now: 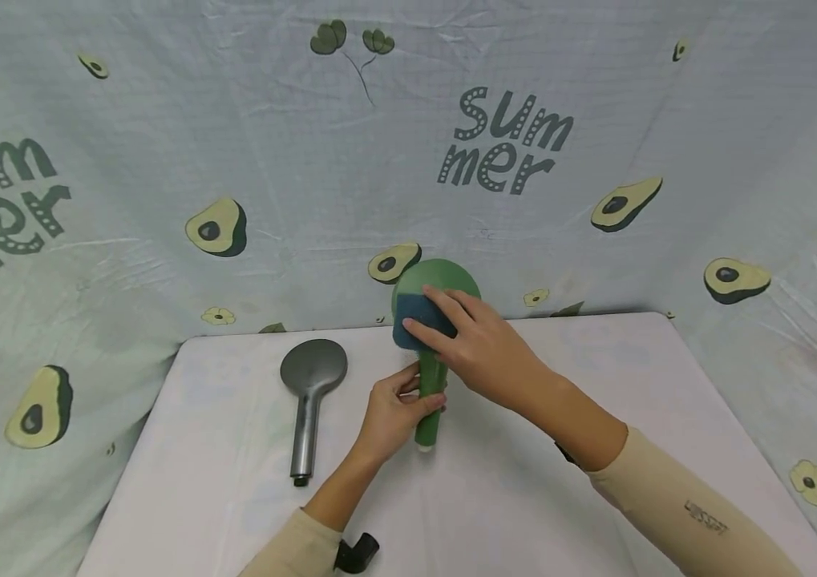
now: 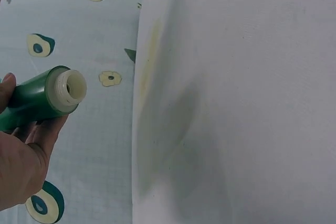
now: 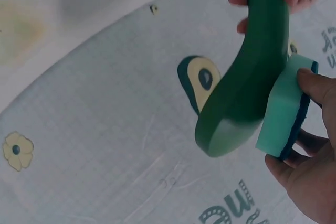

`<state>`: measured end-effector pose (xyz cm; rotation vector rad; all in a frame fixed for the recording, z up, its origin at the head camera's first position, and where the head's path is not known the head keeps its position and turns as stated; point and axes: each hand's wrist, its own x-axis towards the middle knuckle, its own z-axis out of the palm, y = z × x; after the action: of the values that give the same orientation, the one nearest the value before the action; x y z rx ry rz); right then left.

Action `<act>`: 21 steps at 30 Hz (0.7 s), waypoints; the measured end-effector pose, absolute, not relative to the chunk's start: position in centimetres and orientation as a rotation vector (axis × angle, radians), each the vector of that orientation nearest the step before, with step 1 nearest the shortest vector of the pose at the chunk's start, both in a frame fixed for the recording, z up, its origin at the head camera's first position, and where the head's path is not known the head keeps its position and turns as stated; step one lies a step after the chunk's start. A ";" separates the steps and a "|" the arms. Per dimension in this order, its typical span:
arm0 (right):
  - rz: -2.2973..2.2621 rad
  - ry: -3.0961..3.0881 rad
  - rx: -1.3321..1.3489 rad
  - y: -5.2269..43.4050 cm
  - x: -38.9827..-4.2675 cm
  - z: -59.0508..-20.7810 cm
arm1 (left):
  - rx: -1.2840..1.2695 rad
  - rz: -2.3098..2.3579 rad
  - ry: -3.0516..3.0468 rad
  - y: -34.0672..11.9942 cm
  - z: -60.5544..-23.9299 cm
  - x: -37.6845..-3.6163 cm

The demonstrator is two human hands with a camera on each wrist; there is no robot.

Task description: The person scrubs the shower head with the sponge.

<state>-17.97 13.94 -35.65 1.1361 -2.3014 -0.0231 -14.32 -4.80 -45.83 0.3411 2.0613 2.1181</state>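
Observation:
A green shower head is held up above the white table. My left hand grips its green handle; the left wrist view shows the handle's open threaded end past my fingers. My right hand presses a sponge, blue on one side and light green on the other, against the head's face. In the right wrist view the sponge is pinched between my thumb and fingers beside the green head.
A grey shower head lies flat on the table left of my hands. A cloth printed with avocados and the word "summer" hangs behind and around the table. A small black object sits by my left sleeve.

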 end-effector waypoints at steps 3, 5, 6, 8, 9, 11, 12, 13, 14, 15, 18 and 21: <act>0.051 -2.364 1.091 14.0 -19.2 -34.9 | 0.338 2.111 2.054 -4.6 -45.9 -14.3; 0.097 -2.416 1.062 14.2 -20.1 -34.4 | 0.340 2.097 2.063 -4.4 -46.1 -14.2; 0.120 -2.444 1.048 14.3 -20.5 -34.1 | 0.339 2.093 2.065 -4.4 -46.1 -14.2; 0.160 -2.484 1.021 14.5 -21.2 -33.6 | 0.343 2.085 2.071 -4.3 -46.3 -14.1; 0.178 -2.500 1.007 14.7 -21.5 -33.4 | 0.344 2.079 2.076 -4.3 -46.3 -14.1; 0.201 -2.515 0.984 14.9 -22.1 -32.9 | 0.354 2.065 2.088 -4.2 -46.4 -14.0; 0.209 -2.519 0.973 15.0 -22.3 -32.7 | 0.355 2.059 2.090 -4.1 -46.5 -14.0; 0.215 -2.519 0.967 15.1 -22.5 -32.5 | 0.358 2.052 2.093 -4.1 -46.6 -13.9; 0.217 -2.517 0.963 15.2 -22.7 -32.4 | 0.361 2.046 2.096 -4.1 -46.6 -13.9; 0.215 -2.513 0.963 15.3 -22.7 -32.3 | 0.371 2.040 2.101 -4.0 -46.7 -13.9; 0.182 -2.493 0.978 15.4 -22.6 -32.3 | 0.380 2.031 2.109 -3.9 -46.7 -13.8; 0.122 -2.447 1.014 15.3 -22.0 -32.7 | 0.399 2.023 2.124 -3.9 -46.6 -13.8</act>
<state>-21.99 15.33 -32.66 1.0141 -2.4470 0.1220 -13.78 -3.90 -46.58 0.3991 2.1241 2.0228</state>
